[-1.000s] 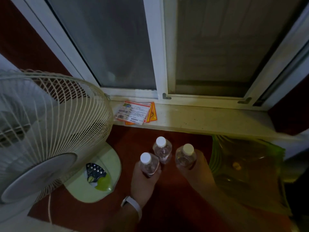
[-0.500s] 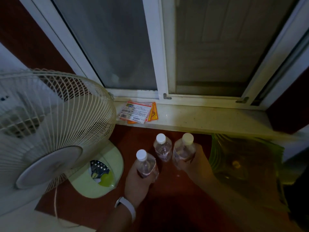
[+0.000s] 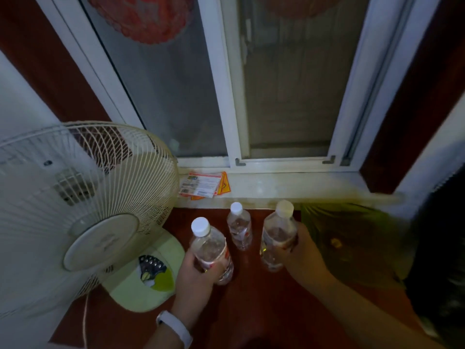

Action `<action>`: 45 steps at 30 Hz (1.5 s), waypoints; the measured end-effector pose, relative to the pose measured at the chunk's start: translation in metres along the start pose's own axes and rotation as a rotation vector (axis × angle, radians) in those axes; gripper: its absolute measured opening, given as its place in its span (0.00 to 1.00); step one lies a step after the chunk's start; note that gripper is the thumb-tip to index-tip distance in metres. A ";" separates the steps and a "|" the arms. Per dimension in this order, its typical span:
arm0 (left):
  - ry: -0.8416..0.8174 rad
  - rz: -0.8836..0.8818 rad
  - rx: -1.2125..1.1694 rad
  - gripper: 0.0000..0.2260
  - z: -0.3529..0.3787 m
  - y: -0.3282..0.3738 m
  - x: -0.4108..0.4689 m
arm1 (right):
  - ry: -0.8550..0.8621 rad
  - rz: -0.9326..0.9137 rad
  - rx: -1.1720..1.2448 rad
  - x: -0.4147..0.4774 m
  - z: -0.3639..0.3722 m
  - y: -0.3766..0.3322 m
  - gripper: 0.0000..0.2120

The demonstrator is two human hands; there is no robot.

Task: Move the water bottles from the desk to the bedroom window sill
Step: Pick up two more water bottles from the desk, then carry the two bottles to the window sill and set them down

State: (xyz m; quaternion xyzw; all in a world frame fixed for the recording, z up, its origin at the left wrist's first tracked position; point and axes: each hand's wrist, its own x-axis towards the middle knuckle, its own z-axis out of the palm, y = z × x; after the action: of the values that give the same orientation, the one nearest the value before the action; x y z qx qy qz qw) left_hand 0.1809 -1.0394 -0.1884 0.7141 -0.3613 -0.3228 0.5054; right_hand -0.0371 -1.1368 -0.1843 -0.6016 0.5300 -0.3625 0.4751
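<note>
We stand at the sill (image 3: 289, 183) with three bottles, and none of them rests on it yet. Our left hand (image 3: 195, 270) is wrapped around one bottle (image 3: 211, 248), held upright below the sill and toward its left end. Our right hand (image 3: 295, 253) is clamped on a second bottle (image 3: 278, 233), tilted a little, its cap just below the sill's front edge. A third bottle (image 3: 239, 226) shows between those two, also below the sill; we cannot tell which hand carries it, or whether it stands on something.

The sill itself is mostly bare: only some leaflets (image 3: 202, 185) lie at its left end, beside the fan (image 3: 83, 202). So we judge the carrying done and the setting down still left: all three bottles must go up onto the sill, right of the leaflets, where there is room.
</note>
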 end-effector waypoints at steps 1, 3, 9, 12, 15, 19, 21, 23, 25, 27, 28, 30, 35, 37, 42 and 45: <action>-0.021 0.014 -0.022 0.24 -0.002 0.004 0.000 | 0.013 -0.006 -0.003 -0.006 -0.003 -0.004 0.33; -0.081 0.053 -0.065 0.23 -0.006 0.013 0.001 | 0.062 0.001 0.008 -0.017 -0.007 -0.013 0.30; -0.265 0.107 -0.098 0.20 -0.029 0.031 0.005 | 0.249 0.061 0.073 -0.058 -0.009 -0.028 0.26; -0.333 0.123 -0.103 0.24 -0.038 0.031 0.007 | 0.330 0.096 0.046 -0.085 -0.008 -0.032 0.25; -0.405 0.148 -0.101 0.22 -0.037 0.031 0.000 | 0.442 0.124 0.030 -0.118 -0.010 -0.032 0.25; -0.542 0.162 -0.117 0.22 -0.026 0.032 -0.021 | 0.538 0.168 0.057 -0.172 -0.017 -0.036 0.24; -0.621 0.168 -0.111 0.23 -0.016 0.033 -0.035 | 0.601 0.182 0.078 -0.199 -0.022 -0.038 0.24; -0.703 0.160 -0.118 0.22 -0.001 0.036 -0.053 | 0.677 0.193 0.084 -0.226 -0.031 -0.037 0.24; -0.790 0.172 -0.114 0.21 0.013 0.042 -0.077 | 0.738 0.209 0.070 -0.256 -0.041 -0.037 0.24; -0.881 0.186 -0.121 0.21 0.027 0.049 -0.103 | 0.793 0.223 0.054 -0.286 -0.053 -0.037 0.25; -0.931 0.188 -0.121 0.21 0.035 0.052 -0.115 | 0.820 0.231 0.054 -0.302 -0.060 -0.037 0.25; -1.021 0.199 -0.116 0.22 0.052 0.059 -0.143 | 0.877 0.236 0.069 -0.333 -0.073 -0.036 0.25; -1.191 0.239 -0.061 0.23 0.091 0.076 -0.226 | 1.036 0.255 0.128 -0.419 -0.109 -0.024 0.25; -1.243 0.253 -0.054 0.21 0.105 0.082 -0.266 | 1.091 0.266 0.165 -0.459 -0.126 -0.019 0.25; -1.407 0.301 -0.037 0.20 0.144 0.090 -0.382 | 1.240 0.255 0.207 -0.570 -0.166 -0.001 0.24; -1.493 0.331 -0.025 0.19 0.164 0.092 -0.456 | 1.319 0.270 0.220 -0.634 -0.186 0.013 0.24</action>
State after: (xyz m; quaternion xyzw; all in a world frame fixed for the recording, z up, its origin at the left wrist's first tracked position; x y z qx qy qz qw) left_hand -0.2136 -0.7568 -0.1025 0.2372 -0.7054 -0.6441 0.1769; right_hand -0.3270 -0.5486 -0.1012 -0.1317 0.7392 -0.6427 0.1522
